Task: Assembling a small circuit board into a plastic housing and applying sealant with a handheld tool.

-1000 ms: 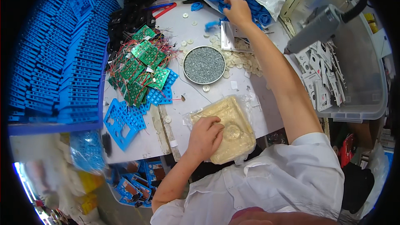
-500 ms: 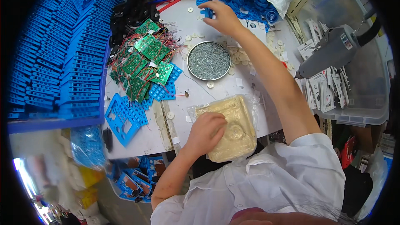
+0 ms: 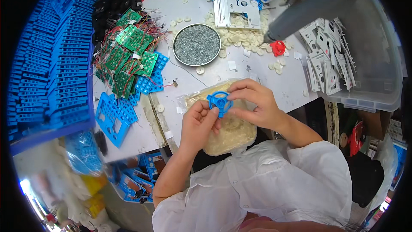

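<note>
Above the yellowish plastic-wrapped pad [image 3: 234,139] at the table's front edge, both hands meet at a blue round plastic part [image 3: 220,102] with spokes and an open ring. My left hand [image 3: 198,124] pinches its lower left side between thumb and fingers. The fingertips of my right hand [image 3: 259,105] are at its right edge, index finger above and thumb below. Farther back stands a round dish of small grey screws [image 3: 197,45]. Behind it, a white panel with cut-outs [image 3: 221,10] lies over loose cream-coloured discs [image 3: 246,38].
Wired green circuit boards [image 3: 135,38] are heaped left, near a blue panel [image 3: 109,122]. Stacked blue panels fill a crate [image 3: 64,135] farther left. A grey power tool [image 3: 309,10] hangs over the right side, by a clear bin [image 3: 373,96] of white panels. A red part [image 3: 278,48] lies nearby.
My right hand has come back from the far side of the table with the blue part. My left hand has risen off the wrapped pad and grips the part. The view has shifted.
</note>
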Tool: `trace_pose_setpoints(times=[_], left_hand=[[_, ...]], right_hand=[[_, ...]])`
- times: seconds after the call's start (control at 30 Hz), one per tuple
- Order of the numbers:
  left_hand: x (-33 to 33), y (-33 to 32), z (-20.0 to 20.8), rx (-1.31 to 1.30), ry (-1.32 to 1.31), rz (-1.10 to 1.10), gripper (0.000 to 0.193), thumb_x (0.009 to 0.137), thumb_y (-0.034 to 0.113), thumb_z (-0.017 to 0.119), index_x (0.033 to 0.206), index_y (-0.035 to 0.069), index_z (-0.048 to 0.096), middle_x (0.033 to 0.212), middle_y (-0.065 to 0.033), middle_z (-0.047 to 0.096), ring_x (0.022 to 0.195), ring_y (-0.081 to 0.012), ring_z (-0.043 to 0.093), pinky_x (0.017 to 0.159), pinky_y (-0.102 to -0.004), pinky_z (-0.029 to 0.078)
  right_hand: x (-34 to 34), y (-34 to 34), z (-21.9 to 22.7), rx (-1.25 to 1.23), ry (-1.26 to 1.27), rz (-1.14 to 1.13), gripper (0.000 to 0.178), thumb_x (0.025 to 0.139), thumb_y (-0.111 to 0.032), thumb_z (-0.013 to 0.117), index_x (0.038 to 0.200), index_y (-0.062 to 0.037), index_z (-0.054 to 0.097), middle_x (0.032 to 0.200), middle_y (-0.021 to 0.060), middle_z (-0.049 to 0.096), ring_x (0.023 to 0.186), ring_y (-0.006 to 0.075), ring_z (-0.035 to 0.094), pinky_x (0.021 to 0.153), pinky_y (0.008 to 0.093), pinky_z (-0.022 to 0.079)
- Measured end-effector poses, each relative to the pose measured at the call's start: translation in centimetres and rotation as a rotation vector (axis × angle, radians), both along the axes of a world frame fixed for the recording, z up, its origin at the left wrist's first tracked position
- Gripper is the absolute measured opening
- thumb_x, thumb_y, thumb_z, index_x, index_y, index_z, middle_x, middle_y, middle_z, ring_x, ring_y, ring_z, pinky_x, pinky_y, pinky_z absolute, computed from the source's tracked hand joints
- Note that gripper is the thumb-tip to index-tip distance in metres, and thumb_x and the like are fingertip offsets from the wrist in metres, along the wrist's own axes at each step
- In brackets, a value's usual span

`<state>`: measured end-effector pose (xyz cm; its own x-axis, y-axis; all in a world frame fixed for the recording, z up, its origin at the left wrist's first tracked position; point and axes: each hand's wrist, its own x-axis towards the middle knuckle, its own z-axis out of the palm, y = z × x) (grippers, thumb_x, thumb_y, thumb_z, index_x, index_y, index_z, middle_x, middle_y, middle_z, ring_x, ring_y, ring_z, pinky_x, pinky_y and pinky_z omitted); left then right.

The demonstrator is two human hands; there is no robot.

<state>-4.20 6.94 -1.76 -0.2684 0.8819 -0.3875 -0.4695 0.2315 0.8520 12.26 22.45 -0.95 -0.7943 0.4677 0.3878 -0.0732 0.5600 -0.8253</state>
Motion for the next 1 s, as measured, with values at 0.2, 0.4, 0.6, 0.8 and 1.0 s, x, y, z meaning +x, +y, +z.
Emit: trace_pose_setpoints(times=[0.2, 0.4, 0.6, 0.8, 1.0], left_hand=[[1.1, -2.3, 0.9, -0.048, 0.602, -0.194, 0.017, 0.097, 0.01, 0.071, 0.11, 0.002, 0.065, 0.089, -0.0094, 0.071, 0.067, -0.0157, 0.064, 0.064, -0.0304, 0.052], [1.6, -4.0, -0.6, 0.301, 1.229, -0.165, 0.027, 0.082, 0.001, 0.077, 0.107, 0.004, 0.068, 0.1, -0.0124, 0.069, 0.081, -0.0303, 0.068, 0.07, -0.0372, 0.054], [2.6, -3.4, -1.7, 0.436, 1.366, -0.243, 0.04, 0.076, 0.006, 0.08, 0.115, 0.005, 0.069, 0.121, -0.0138, 0.067, 0.101, -0.0337, 0.065, 0.083, -0.044, 0.054], [2.3, -4.1, -1.9, 0.37, 1.41, -0.429, 0.055, 0.075, 0.022, 0.084, 0.125, 0.004, 0.068, 0.133, -0.0132, 0.063, 0.116, -0.0348, 0.059, 0.096, -0.05, 0.048], [3.5, -4.6, 0.1, 0.235, 1.455, -0.596, 0.08, 0.068, 0.029, 0.088, 0.138, 0.004, 0.059, 0.147, -0.0159, 0.054, 0.132, -0.0386, 0.051, 0.108, -0.057, 0.039]], right_hand=[[1.6, -0.6, -0.2, -0.011, -0.197, -0.025, 0.025, 0.083, -0.006, 0.081, 0.105, -0.0044, 0.071, 0.111, 0.0129, 0.072, 0.094, 0.0293, 0.071, 0.082, 0.0362, 0.059], [2.5, -0.2, -0.6, 0.335, -0.25, 0.223, 0.034, 0.073, -0.004, 0.079, 0.106, -0.0023, 0.068, 0.114, 0.0119, 0.07, 0.094, 0.0311, 0.067, 0.076, 0.0376, 0.059], [1.3, -1.0, -1.2, 0.403, -0.318, 0.239, 0.035, 0.071, -0.005, 0.073, 0.105, 0.0, 0.066, 0.107, 0.0124, 0.066, 0.091, 0.031, 0.064, 0.072, 0.0395, 0.057], [0.3, -2.5, -0.8, 0.429, -0.493, 0.197, 0.025, 0.074, -0.007, 0.071, 0.097, -0.0014, 0.063, 0.099, 0.0122, 0.062, 0.087, 0.0297, 0.063, 0.068, 0.0389, 0.056], [-0.2, -1.5, 0.3, 0.421, -0.443, 0.137, 0.017, 0.077, -0.015, 0.073, 0.09, -0.0083, 0.066, 0.094, 0.0081, 0.06, 0.089, 0.0261, 0.065, 0.069, 0.0348, 0.057]])
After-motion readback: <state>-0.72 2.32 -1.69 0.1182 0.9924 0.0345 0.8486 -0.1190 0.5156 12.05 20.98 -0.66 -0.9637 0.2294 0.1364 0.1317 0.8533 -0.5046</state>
